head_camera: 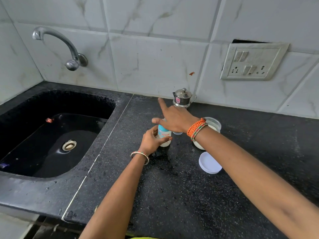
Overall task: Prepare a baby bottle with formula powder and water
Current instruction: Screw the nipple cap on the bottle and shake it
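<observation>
A small baby bottle [164, 137] with a blue collar and milky liquid stands upright on the black counter [172, 187]. My left hand [151, 140] grips its body from the left. My right hand [174, 119] hovers over the bottle's top, index finger and thumb stretched out; the top of the bottle is hidden beneath it. A clear jar [209, 130] of white formula powder stands just right of the bottle, partly behind my right wrist. Its white lid [209, 163] lies flat on the counter nearer to me.
A small steel pot with a lid [183, 98] stands against the tiled wall behind the bottle. A black sink [51, 135] with a wall tap [69, 49] is on the left. A switch and socket plate [252, 62] sits on the wall at right. The counter is wet.
</observation>
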### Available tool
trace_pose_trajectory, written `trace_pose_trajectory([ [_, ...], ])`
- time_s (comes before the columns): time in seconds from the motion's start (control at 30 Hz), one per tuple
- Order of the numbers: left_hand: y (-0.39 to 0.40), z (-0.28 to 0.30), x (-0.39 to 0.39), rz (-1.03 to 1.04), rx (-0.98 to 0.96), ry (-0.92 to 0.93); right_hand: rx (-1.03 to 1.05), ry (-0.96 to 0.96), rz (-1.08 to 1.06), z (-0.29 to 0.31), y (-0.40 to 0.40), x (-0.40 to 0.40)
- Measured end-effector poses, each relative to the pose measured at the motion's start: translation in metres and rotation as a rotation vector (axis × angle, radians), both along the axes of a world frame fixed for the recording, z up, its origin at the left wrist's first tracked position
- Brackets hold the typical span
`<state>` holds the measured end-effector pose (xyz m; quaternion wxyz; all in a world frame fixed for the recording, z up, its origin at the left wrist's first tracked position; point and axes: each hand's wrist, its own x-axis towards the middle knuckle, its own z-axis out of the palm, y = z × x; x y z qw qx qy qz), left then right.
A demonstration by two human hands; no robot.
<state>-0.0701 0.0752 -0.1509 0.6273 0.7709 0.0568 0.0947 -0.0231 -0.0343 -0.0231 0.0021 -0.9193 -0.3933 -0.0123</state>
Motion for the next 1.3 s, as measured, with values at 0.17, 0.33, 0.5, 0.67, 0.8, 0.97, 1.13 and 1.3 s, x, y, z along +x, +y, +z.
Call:
trace_pose_trajectory([
  [0.17, 0.0, 0.002, 0.0, -0.011, 0.015, 0.0, -0.11, 0.211, 0.093, 0.003, -0.003, -0.001],
  [0.33, -0.002, -0.001, -0.002, 0.038, 0.074, -0.012, -0.047, 0.145, 0.031, 0.0, -0.005, -0.006],
  [0.5, -0.005, 0.001, -0.004, 0.086, 0.136, -0.019, 0.0, -0.038, 0.018, -0.014, -0.004, -0.011],
  [0.67, -0.003, 0.001, -0.002, 0.048, 0.099, 0.016, 0.077, 0.11, -0.036, -0.015, -0.007, -0.007],
  [0.8, 0.003, 0.004, -0.002, -0.035, -0.04, 0.075, 0.219, 0.427, 0.053, -0.008, -0.009, 0.008],
  [0.97, 0.004, 0.008, -0.006, -0.143, -0.143, 0.109, 0.633, 0.846, -0.034, -0.039, -0.015, 0.009],
  [1.13, 0.007, 0.008, -0.004, -0.17, -0.123, 0.121, 0.831, 1.011, -0.064, -0.051, -0.021, 0.01],
  [1.3, -0.003, 0.009, -0.009, -0.036, 0.071, 0.069, 0.88, 0.626, -0.228, -0.069, -0.009, -0.005],
])
